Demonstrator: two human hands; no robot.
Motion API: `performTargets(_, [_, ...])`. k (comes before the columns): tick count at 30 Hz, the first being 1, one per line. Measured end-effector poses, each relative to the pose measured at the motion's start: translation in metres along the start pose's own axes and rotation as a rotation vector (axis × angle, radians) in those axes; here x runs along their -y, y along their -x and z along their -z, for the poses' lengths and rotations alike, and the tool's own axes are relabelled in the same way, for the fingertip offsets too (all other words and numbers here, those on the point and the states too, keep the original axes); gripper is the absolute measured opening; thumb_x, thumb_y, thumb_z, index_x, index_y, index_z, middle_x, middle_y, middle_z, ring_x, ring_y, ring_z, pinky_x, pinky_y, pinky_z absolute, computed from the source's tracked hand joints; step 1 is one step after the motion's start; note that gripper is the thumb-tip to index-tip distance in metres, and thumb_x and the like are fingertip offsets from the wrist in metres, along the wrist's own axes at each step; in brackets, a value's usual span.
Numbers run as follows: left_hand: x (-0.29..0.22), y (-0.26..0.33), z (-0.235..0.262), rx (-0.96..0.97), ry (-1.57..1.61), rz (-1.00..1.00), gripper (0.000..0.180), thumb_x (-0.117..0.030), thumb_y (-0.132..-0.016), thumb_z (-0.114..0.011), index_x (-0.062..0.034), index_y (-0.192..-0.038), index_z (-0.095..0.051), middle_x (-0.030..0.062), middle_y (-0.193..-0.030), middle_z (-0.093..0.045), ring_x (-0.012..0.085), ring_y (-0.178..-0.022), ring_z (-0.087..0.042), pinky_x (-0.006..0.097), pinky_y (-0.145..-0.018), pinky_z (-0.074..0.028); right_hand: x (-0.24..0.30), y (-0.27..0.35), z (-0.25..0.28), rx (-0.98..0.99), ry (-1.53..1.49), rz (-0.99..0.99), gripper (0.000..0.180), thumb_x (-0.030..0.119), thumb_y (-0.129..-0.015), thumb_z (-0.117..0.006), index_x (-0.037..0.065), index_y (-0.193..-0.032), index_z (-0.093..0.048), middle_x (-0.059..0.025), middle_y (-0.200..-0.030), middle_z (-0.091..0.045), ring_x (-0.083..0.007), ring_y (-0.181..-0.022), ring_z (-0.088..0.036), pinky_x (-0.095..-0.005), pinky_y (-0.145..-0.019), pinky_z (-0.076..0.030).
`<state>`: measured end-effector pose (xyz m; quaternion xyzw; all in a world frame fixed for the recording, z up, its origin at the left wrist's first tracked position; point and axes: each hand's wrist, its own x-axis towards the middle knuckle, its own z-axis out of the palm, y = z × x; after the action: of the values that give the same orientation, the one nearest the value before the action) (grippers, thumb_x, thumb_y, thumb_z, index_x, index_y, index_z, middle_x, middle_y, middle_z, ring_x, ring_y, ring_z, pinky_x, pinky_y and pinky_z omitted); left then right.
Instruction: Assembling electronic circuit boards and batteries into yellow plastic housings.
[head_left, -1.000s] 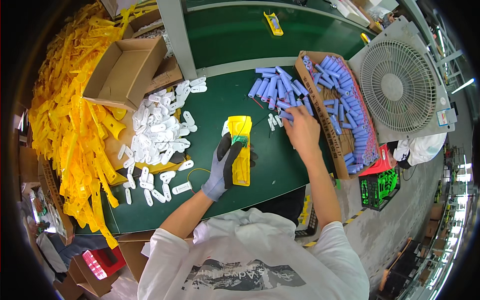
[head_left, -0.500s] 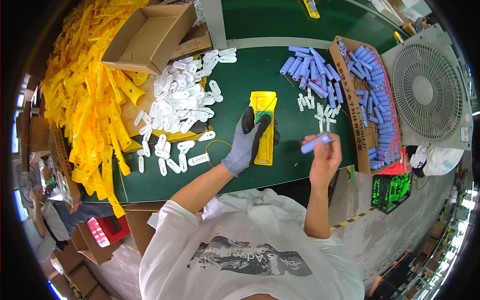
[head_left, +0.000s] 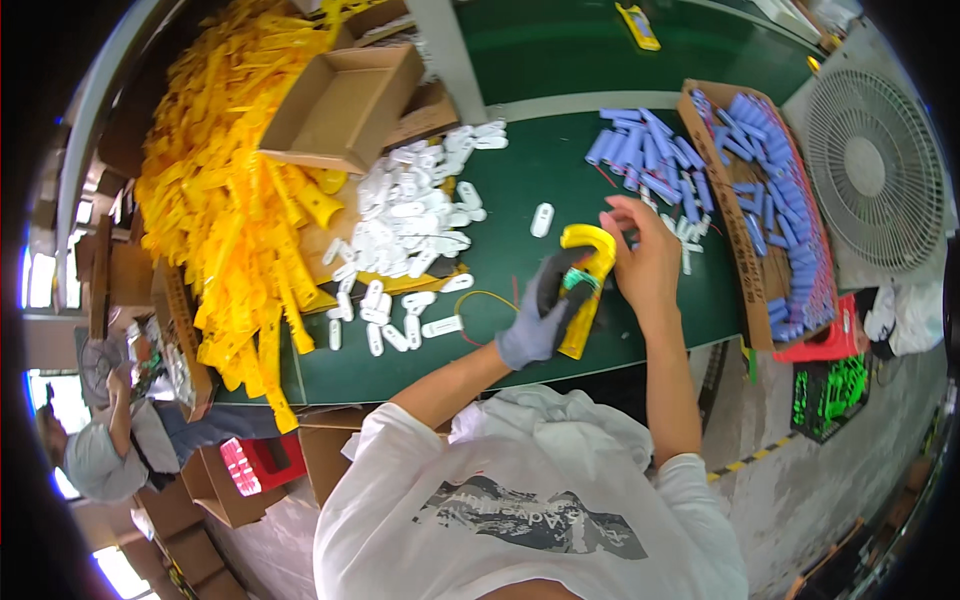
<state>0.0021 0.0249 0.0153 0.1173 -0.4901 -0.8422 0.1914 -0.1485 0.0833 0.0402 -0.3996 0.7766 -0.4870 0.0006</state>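
My left hand, in a grey glove with dark fingertips, grips a yellow plastic housing. The housing is tilted on its side above the green table, and a green circuit board shows at the gloved fingers. My bare right hand is close beside its upper end, thumb and fingers apart. I see no battery cell between them, though part of the grip is hidden. A white oval piece lies beyond the housing. Thin red and yellow wires trail near the glove, beside a white rectangular part.
Yellow housings pile up at left, beside white oval pieces and an open cardboard box. Purple battery cells lie at right, near a carton of more cells and a fan. Another person sits far left.
My right hand has moved up to the housing; the purple battery cell it held is out of sight. My left hand has tilted the housing. The view has shifted, and a white oval piece now shows beyond it.
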Motion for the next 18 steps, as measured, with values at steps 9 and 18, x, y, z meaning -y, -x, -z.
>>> performTargets(9, [0.025, -0.005, 0.017, -0.113, 0.105, -0.31, 0.027, -0.009, -0.095, -0.05, -0.0091, -0.119, -0.039, 0.014, -0.1, -0.052, 0.0223, -0.07, -0.064, 0.036, -0.061, -0.054, -0.008, -0.127, -0.139, 0.353, 0.29, 0.265, 0.021, 0.027, -0.08, -0.067, 0.01, -0.092, -0.066, -0.0126, -0.094, -0.066, -0.0338, -0.086, -0.064, -0.0453, -0.073, -0.052])
performTargets(18, [0.005, -0.015, 0.019, -0.394, 0.0, -0.251, 0.026, -0.009, -0.096, -0.049, -0.008, -0.12, -0.039, 0.0128, -0.094, -0.055, 0.0215, -0.07, -0.062, 0.033, -0.059, -0.053, -0.003, -0.085, -0.077, 0.215, 0.023, 0.21, 0.013, 0.018, -0.082, -0.062, 0.007, -0.077, -0.068, -0.0155, -0.076, -0.06, -0.0342, -0.07, -0.061, -0.0452, -0.062, -0.048])
